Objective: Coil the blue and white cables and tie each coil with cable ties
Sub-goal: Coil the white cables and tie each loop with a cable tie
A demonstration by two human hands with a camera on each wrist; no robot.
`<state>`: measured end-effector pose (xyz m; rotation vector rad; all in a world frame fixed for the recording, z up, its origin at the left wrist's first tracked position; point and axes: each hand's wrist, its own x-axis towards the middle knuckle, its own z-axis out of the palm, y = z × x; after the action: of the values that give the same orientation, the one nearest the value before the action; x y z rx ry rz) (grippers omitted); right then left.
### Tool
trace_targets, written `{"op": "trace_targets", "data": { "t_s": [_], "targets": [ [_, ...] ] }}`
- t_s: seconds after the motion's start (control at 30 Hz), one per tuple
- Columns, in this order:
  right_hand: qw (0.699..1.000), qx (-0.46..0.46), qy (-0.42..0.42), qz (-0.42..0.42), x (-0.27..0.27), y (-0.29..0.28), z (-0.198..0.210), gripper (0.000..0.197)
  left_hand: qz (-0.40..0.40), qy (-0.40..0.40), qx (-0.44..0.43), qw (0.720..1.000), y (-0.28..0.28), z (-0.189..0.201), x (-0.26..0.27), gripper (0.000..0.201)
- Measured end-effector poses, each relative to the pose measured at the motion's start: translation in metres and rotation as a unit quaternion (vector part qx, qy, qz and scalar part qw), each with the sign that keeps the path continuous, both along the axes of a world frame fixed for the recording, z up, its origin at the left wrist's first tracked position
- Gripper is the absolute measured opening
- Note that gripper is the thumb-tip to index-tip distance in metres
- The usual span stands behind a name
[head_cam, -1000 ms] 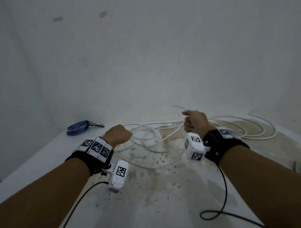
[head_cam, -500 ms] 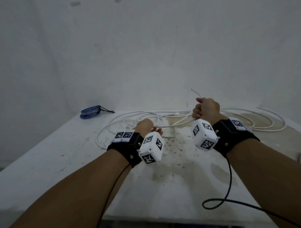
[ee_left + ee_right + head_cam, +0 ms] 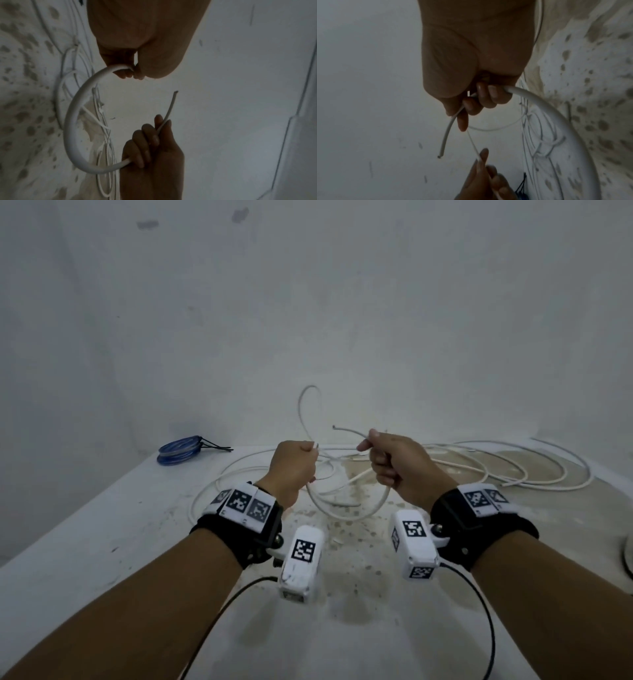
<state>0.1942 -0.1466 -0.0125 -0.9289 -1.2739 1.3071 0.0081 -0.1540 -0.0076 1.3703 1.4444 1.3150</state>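
Both hands hold the white cable (image 3: 346, 510) above the table. My right hand (image 3: 394, 462) grips it near its cut end, which sticks out to the left (image 3: 444, 140). My left hand (image 3: 296, 465) grips the cable further along, and a loop hangs between the two fists (image 3: 72, 121). Another arc rises above the left hand toward the wall. The remaining white cable lies in loose loops (image 3: 534, 470) across the far table. The blue cable (image 3: 178, 449) lies coiled at the far left, with black cable ties (image 3: 215, 446) sticking out of it.
The white table (image 3: 102, 542) has a stained, speckled patch in its middle and a front edge near my forearms. A grey wall stands close behind it. Black camera leads hang from both wrists. A round object shows at the right edge (image 3: 628, 556).
My left hand rose from the table with the white cable and came beside the right hand. A hanging loop now joins the two fists, and an arc stands up behind them.
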Motion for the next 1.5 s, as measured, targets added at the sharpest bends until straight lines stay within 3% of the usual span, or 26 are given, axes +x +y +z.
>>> {"op": "trace_targets", "data": {
  "t_s": [0.17, 0.3, 0.43, 0.57, 0.73, 0.9, 1.1, 1.17, 1.3, 1.5],
  "targets": [
    [0.999, 0.047, 0.014, 0.015, -0.037, 0.014, 0.018, 0.024, -0.036, 0.141, 0.104, 0.984, 0.011, 0.016, -0.014, 0.025],
    [0.994, 0.09, -0.058, -0.03, -0.062, 0.035, 0.028, 0.014, -0.085, 0.197, 0.154, 0.965, 0.03, 0.032, -0.028, 0.024],
    [0.979, 0.109, -0.142, -0.098, -0.083, 0.068, 0.028, 0.02, -0.029, 0.174, 0.15, 0.973, 0.059, 0.035, -0.037, 0.019],
    [0.973, 0.101, -0.139, -0.156, -0.092, 0.098, 0.024, 0.023, 0.016, 0.101, 0.092, 0.99, 0.084, 0.029, -0.046, 0.023],
    [0.98, 0.069, -0.134, -0.131, -0.096, 0.113, 0.013, 0.021, -0.008, 0.084, 0.063, 0.994, 0.106, 0.015, -0.049, 0.023],
    [0.984, 0.086, -0.133, -0.083, -0.095, 0.115, 0.008, 0.017, -0.017, 0.084, 0.117, 0.989, 0.111, 0.008, -0.051, 0.02],
    [0.987, 0.097, -0.109, -0.073, -0.095, 0.111, 0.009, 0.016, -0.059, -0.014, 0.073, 0.996, 0.108, 0.016, -0.051, 0.016],
    [0.987, 0.103, -0.108, -0.062, -0.093, 0.108, 0.011, 0.015, -0.048, -0.033, 0.077, 0.995, 0.106, 0.017, -0.051, 0.025],
    [0.991, 0.089, -0.088, -0.04, -0.094, 0.104, 0.011, 0.014, -0.016, -0.022, 0.083, 0.996, 0.106, 0.014, -0.05, 0.024],
    [0.994, 0.063, -0.018, -0.084, -0.091, 0.109, 0.013, 0.021, -0.008, -0.019, 0.083, 0.996, 0.107, 0.014, -0.05, 0.022]
  ]
}}
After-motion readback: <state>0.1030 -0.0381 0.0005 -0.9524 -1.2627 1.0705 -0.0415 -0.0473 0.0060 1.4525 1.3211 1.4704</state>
